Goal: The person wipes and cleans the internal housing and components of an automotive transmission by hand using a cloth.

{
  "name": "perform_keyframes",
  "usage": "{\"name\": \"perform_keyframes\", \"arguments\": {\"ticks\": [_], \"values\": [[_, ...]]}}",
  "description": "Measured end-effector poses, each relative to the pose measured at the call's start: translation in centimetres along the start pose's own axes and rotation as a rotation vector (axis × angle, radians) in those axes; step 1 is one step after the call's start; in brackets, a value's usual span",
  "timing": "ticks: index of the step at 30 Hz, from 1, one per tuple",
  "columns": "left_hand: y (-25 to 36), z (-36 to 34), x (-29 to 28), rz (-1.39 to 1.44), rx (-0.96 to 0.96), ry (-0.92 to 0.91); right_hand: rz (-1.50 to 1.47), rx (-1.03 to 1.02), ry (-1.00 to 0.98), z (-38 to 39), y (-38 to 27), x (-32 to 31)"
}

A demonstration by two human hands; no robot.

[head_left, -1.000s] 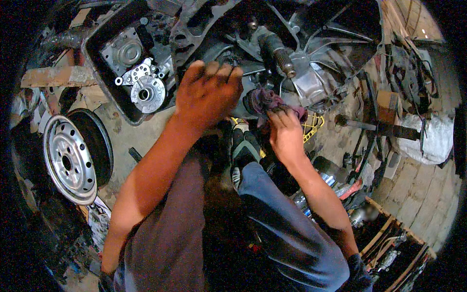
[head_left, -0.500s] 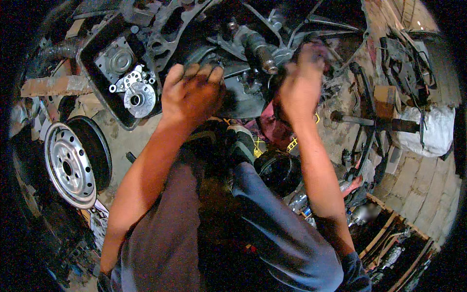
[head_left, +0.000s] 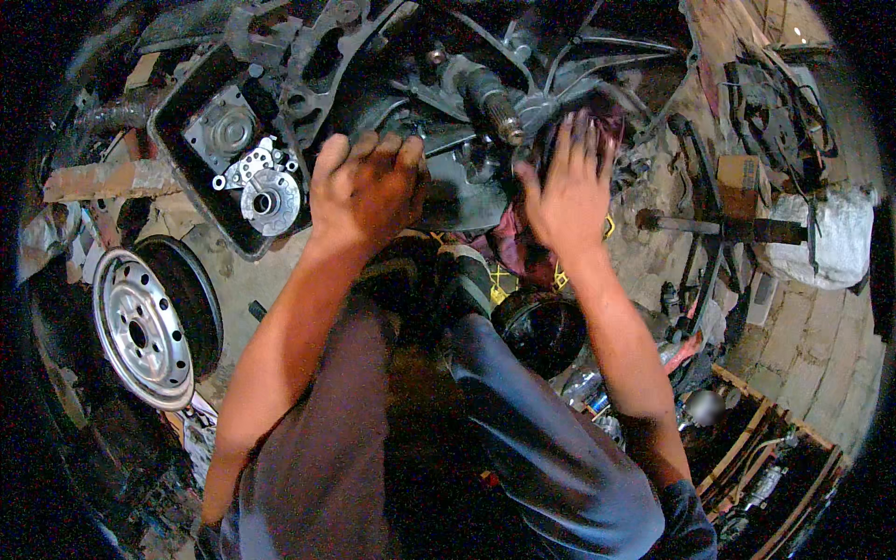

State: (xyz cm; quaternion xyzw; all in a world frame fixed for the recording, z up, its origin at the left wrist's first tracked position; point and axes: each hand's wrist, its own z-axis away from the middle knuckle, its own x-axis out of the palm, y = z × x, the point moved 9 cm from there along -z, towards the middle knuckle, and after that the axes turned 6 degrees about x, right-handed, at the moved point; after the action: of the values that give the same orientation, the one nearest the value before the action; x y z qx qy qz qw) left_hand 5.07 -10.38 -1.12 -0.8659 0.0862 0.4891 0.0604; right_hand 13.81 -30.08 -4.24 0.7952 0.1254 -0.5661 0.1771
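Note:
Before me lies a large dark metal housing, likely a gearbox housing (head_left: 457,203), with a splined shaft (head_left: 502,119) sticking out of its middle. My left hand (head_left: 366,191) rests at the left of its near edge with the fingers curled; the fingertips are hidden, though they seem to grip the rim. To the right of the shaft, my right hand (head_left: 571,191) lies flat with its fingers stretched, pressing a dark red rag (head_left: 525,247) against the inside of the housing. Part of the rag hangs below the palm.
At left, a black tray (head_left: 207,210) holds a silver pump-like part (head_left: 268,194). A steel wheel rim (head_left: 140,322) leans nearby. A black round container (head_left: 539,329) sits by my right leg. On the right are a metal stand (head_left: 714,219), a cardboard box (head_left: 740,182) and a white sack (head_left: 826,243).
My right hand's fingers have straightened and spread over the rag, and the hand has come slightly nearer. My left hand stays in almost the same place.

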Motion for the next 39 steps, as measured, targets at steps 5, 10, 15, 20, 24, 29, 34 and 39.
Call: {"name": "perform_keyframes", "arguments": {"ticks": [5,10,15,20,24,29,34,39], "values": [[-0.1,0.3,0.2,0.020,-0.007,0.018,-0.014,-0.016,-0.219,2.5,-0.9,0.6],[0.0,1.1,1.4,0.007,-0.006,-0.030,-0.070,-0.069,-0.331,5.8,-2.0,1.0],[0.1,0.3,-0.7,0.026,0.016,0.126,0.116,-0.025,-0.171,2.0,-0.4,0.3],[0.0,0.5,0.3,-0.011,0.022,-0.010,-0.030,0.003,-0.380,7.5,-1.5,-0.6],[-0.1,0.7,1.1,-0.019,0.025,-0.019,0.062,-0.001,-0.244,5.1,-0.3,-1.0],[-0.1,0.5,0.7,-0.016,0.009,-0.038,0.061,0.075,-0.130,2.0,-1.4,-0.3],[0.2,1.4,1.2,-0.006,0.019,-0.014,-0.178,-0.047,-0.317,7.9,-3.1,0.9],[-0.1,1.4,1.4,-0.014,0.006,-0.014,-0.106,-0.143,-0.289,5.8,-4.1,-0.3]]}}
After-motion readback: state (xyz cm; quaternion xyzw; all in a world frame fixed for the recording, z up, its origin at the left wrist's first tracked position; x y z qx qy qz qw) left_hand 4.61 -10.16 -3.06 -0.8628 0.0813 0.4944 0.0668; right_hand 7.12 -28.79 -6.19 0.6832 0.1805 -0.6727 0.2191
